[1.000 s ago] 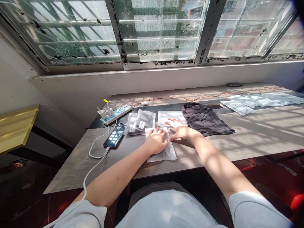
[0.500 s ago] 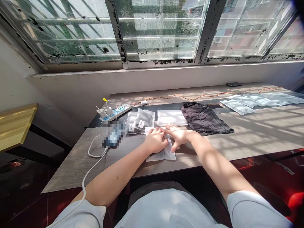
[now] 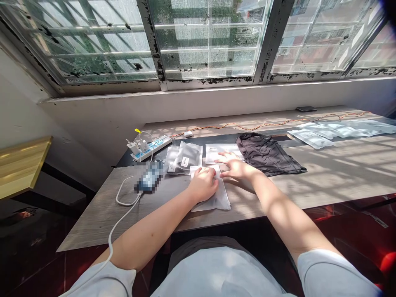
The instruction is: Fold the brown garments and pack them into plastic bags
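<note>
A translucent plastic bag lies flat near the table's front edge. My left hand rests on its upper part with curled fingers; whether they pinch anything is hidden. To the right, my right hand has its fingers spread over the lower edge of a stack of white bags and holds nothing. Two frosted bags with dark contents and white labels lie left of the stack. A crumpled dark cloth garment lies right of the stack.
A power strip with plugs stands at the back left, near a blurred phone on a white cable. Several pale packets lie at the right, and a thin orange cord runs along the back.
My right hand has moved away from my left hand, up and to the right, onto the white stack's edge. My left hand stays on the bag.
</note>
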A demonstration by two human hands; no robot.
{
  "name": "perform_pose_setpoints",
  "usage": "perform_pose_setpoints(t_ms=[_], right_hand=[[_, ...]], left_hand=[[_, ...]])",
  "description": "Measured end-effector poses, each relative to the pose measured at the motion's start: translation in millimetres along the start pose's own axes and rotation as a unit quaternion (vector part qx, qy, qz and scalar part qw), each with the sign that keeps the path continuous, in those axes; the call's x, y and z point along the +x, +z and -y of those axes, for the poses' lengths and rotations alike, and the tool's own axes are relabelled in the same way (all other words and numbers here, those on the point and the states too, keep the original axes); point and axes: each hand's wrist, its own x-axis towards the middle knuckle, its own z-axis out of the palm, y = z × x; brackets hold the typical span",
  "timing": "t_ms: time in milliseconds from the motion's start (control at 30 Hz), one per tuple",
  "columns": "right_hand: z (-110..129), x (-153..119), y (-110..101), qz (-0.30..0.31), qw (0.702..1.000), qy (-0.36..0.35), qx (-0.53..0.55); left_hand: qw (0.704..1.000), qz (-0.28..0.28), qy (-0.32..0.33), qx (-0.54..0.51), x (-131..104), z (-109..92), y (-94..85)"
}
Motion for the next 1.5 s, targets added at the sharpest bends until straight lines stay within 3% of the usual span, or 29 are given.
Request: perform_pose_setpoints(t_ms=[67, 100, 267, 433, 633, 800, 933, 1067, 1167, 1500], right_hand=[[-16.1, 5.3, 1.5, -0.088, 0.993, 0.052, -0.052], [-23.8, 7.7, 2.6, -0.102, 0.989, 0.081, -0.068], [-46.3, 17.6, 5.7, -0.084, 0.985, 0.135, -0.073], [-53.1, 27.5, 8.6, -0.112, 0.977, 0.170, -0.069], [-66.8, 35.7, 9.9, -0.223, 0.942, 0.249, 0.024], [-68.9, 39.1, 10.6, -0.266, 0.917, 0.281, 0.095], [-63.1, 39.0, 13.7, -0.253, 0.925, 0.267, 0.095], [-56.6, 36.7, 13.5, -0.256, 0.931, 0.253, 0.064], [-51.7, 34.9, 14.8, -0.241, 0.941, 0.233, 0.045], [-36.0, 23.3, 22.2, -0.107, 0.978, 0.176, -0.029]], left_hand=[[1.000, 0.006, 0.027, 0.008, -4.3, -4.6, -5.4], [0.998, 0.023, 0.052, 0.014, -6.8, -7.1, -8.7], [0.976, 0.139, 0.168, 0.009, -19.9, -13.5, -24.2], [0.976, 0.175, 0.129, -0.011, -23.5, -6.9, -26.1], [0.983, 0.081, 0.165, 0.017, -11.8, 1.4, -13.2], [0.992, -0.008, 0.111, 0.055, 15.3, 19.0, -9.2], [0.991, -0.068, 0.015, 0.113, 32.6, 44.9, -13.0], [0.985, -0.041, -0.090, 0.139, 31.3, 63.6, -8.0], [0.979, -0.038, -0.123, 0.161, 27.7, 64.2, -0.4], [0.963, -0.146, -0.147, 0.175, 27.5, 52.5, 13.5]])
